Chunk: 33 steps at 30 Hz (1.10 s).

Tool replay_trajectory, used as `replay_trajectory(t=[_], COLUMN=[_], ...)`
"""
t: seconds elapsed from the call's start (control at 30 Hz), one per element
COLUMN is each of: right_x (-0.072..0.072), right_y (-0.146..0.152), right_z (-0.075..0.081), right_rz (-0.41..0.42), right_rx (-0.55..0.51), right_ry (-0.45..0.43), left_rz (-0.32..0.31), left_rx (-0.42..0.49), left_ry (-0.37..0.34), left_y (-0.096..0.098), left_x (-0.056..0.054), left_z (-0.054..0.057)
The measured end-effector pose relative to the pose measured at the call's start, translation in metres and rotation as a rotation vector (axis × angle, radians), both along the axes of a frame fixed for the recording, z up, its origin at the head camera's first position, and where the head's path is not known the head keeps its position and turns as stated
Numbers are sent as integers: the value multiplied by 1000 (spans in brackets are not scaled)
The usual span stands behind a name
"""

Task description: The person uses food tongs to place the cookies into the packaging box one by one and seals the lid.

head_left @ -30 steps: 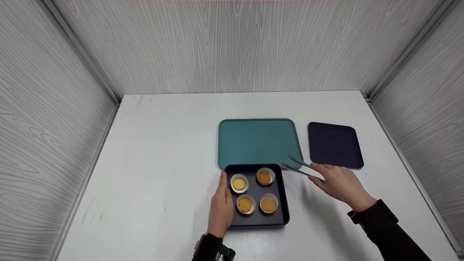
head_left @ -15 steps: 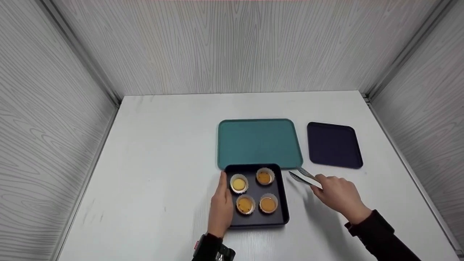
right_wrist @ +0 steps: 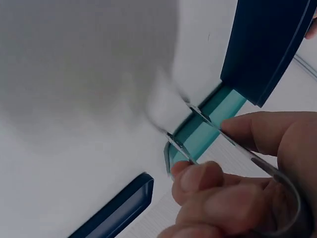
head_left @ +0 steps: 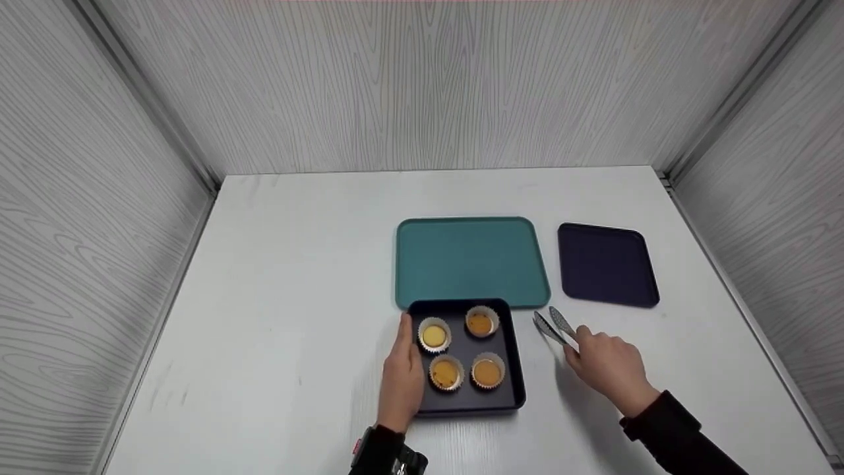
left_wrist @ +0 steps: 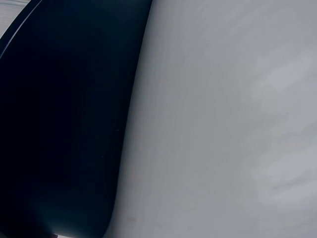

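Observation:
A deep square dark baking pan (head_left: 461,402) holds several small yellow-orange cakes in white paper cups, among them a paler cake (head_left: 434,336) at its far left. My left hand (head_left: 402,382) rests along the pan's left wall with its fingers straight. Beyond the pan's right side, my right hand (head_left: 610,366) grips metal tongs (head_left: 548,328) between thumb and fingers. The tongs' tips stand apart with nothing between them, low over the table near the teal tray's corner. In the right wrist view, the hand's curled fingers show around the tongs' arms (right_wrist: 237,147).
A flat teal tray (head_left: 471,260) lies behind the baking pan, whose far edge overlaps it in the head view. To its right is a smaller dark purple tray (head_left: 608,264). Grey wood-grain panels (head_left: 422,86) enclose the white table (head_left: 283,284) at the back and sides.
My right hand has drawn the tongs back toward the body and turned their tips more forward, away from over the teal tray's corner. My left hand and the pan stay put.

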State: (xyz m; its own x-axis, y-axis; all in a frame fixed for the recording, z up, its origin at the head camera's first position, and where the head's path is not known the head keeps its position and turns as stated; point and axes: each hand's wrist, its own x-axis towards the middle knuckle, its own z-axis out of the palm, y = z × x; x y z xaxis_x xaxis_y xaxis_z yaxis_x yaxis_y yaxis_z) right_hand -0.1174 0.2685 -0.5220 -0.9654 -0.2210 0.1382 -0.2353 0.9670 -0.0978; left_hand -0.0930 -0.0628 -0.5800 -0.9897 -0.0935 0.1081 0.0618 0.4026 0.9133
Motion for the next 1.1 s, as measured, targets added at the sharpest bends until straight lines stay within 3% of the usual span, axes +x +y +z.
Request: replay_trajectory(t=[0.3,0.5,1.1], right_x=[-4,-8,-13], right_y=[-7,-10,-11], right_z=[-7,-12,-20], right_rz=[-66,-100,-114], right_rx=[-11,-36,-60], right_ry=[-235,-342,-393], left_rz=[1,-6,-11], left_rx=[6,17,26], left_ry=[2,2,-18], left_y=[0,0,-1], left_x=[0,0,0], left_z=[1,1,2])
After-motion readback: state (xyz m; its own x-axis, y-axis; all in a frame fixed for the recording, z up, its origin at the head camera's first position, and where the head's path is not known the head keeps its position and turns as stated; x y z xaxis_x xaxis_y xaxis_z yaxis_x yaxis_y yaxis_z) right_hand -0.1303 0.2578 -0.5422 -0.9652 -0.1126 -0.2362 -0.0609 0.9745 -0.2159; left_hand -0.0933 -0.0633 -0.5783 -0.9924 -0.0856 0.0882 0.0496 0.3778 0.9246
